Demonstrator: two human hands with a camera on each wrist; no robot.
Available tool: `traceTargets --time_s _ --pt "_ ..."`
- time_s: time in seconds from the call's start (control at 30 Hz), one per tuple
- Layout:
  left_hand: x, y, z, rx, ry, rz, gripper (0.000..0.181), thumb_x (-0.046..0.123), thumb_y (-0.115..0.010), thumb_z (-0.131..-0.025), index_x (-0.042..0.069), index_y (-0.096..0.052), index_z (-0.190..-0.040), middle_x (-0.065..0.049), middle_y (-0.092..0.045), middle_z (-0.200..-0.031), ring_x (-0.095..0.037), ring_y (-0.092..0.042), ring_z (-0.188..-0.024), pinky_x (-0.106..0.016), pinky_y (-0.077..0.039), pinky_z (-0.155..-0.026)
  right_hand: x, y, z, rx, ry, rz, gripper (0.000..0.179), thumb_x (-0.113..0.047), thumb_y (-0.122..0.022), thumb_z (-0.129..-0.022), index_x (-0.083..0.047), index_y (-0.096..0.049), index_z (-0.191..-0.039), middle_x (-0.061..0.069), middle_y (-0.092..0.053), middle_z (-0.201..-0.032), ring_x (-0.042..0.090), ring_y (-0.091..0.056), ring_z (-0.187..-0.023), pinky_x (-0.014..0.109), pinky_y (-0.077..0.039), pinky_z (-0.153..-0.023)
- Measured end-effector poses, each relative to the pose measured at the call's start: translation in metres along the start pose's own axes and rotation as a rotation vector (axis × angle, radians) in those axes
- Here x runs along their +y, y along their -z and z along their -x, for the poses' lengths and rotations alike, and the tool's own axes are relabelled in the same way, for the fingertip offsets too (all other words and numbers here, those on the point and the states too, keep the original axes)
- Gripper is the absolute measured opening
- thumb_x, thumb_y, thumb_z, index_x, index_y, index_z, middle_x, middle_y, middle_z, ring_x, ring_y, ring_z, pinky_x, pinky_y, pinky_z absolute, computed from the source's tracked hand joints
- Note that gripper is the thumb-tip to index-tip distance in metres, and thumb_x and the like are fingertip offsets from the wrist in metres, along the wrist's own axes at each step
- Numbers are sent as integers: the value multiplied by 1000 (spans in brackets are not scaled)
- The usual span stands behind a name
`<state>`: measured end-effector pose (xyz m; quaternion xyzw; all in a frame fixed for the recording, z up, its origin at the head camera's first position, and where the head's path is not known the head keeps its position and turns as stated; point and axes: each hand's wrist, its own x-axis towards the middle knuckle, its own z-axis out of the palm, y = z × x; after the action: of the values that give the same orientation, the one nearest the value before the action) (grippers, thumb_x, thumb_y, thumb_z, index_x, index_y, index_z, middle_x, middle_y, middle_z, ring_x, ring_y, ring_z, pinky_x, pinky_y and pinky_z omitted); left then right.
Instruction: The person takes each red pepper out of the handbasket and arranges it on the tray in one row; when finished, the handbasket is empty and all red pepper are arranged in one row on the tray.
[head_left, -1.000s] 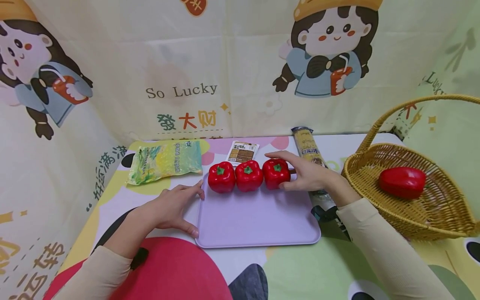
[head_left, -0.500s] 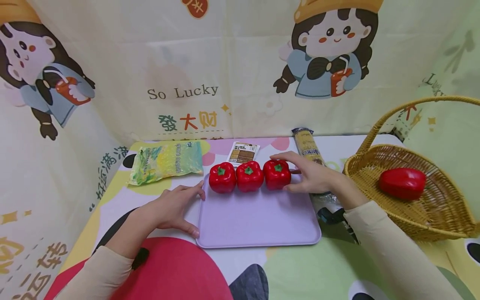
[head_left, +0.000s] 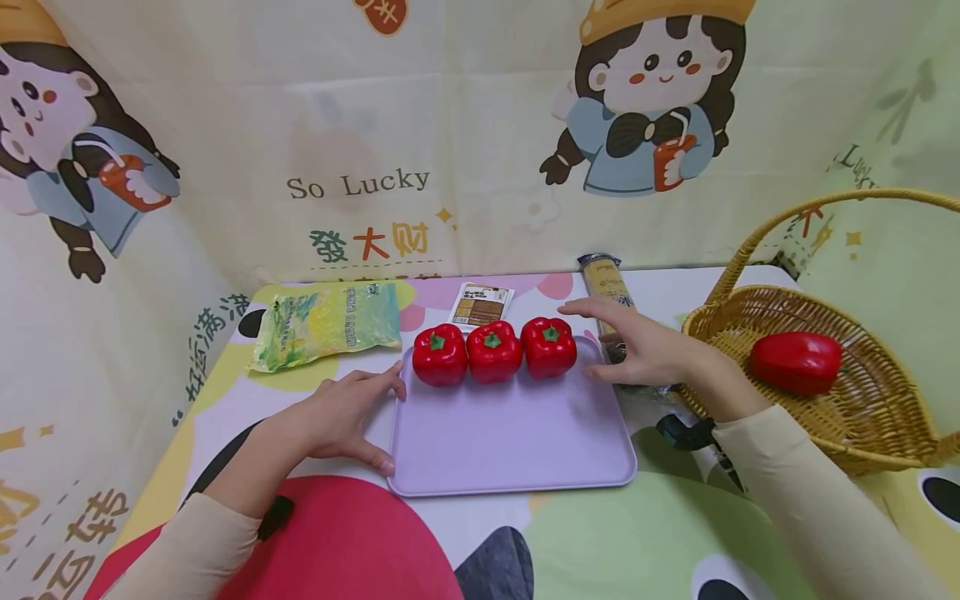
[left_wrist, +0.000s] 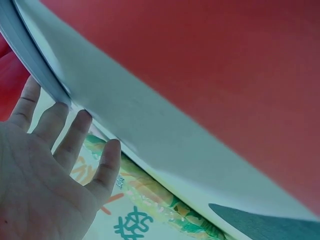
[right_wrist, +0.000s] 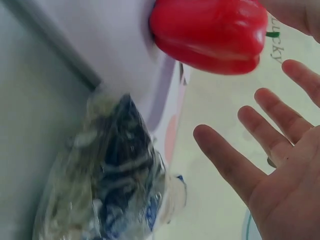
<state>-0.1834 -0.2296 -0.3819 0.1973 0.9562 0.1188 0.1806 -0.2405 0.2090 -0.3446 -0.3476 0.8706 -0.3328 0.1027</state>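
Note:
Three red bell peppers stand in a row along the far side of a lilac tray: the left pepper [head_left: 439,357], the middle pepper [head_left: 494,353] and the right pepper [head_left: 549,348]. My left hand [head_left: 341,421] rests at the left edge of the tray [head_left: 510,450], fingers and thumb spread and touching its rim. Just right of the right pepper, my right hand [head_left: 660,354] is apart from it, fingers spread and nothing held. The right wrist view shows a gap between that hand's fingers and the red pepper [right_wrist: 210,32].
A wicker basket [head_left: 885,392] with another red pepper [head_left: 797,362] stands at the right. Behind the right hand lies a long clear pack [head_left: 604,279] of pale yellow contents. A yellow-green bag [head_left: 327,327] lies at the back left, a small flat packet [head_left: 482,305] behind the peppers.
My right hand has let go of the right pepper and moved off to the right. The three peppers and my left hand stay in place.

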Motion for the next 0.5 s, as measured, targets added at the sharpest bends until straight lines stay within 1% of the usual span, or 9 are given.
traceTargets --time_s 0.1,0.17,0.3,0.5 --pt "1 2 1 4 -8 6 93 72 -89 -55 35 -52 -131 -9 -40 -160 -36 -40 -141 -65 -43 -103 -2 5 7 18 -10 17 85 -9 -83 -83 -24 -39 -155 7 -38 -158 32 -35 -145 65 -47 -103" --pt "1 2 1 5 -7 6 92 72 -89 -55 35 -52 -131 -9 -40 -160 -35 -41 -141 -65 -43 -103 -3 8 10 27 -18 26 84 -13 -83 -84 -24 -39 -155 7 -38 -158 32 -34 -146 66 -46 -104" --pt "2 2 1 7 -26 3 91 73 -88 -56 34 -52 -130 -9 -40 -161 -37 -41 -141 -67 -44 -101 -5 17 18 41 -32 36 81 -18 -82 -87 -25 -39 -155 8 -37 -158 34 -35 -145 67 -43 -106" --pt "0 0 0 16 -41 -7 92 74 -87 -55 34 -52 -130 -9 -41 -160 -37 -42 -140 -66 -45 -98 -8 29 32 68 -49 18 78 -16 -81 -89 -27 -41 -154 8 -34 -160 35 -32 -146 68 -42 -106"
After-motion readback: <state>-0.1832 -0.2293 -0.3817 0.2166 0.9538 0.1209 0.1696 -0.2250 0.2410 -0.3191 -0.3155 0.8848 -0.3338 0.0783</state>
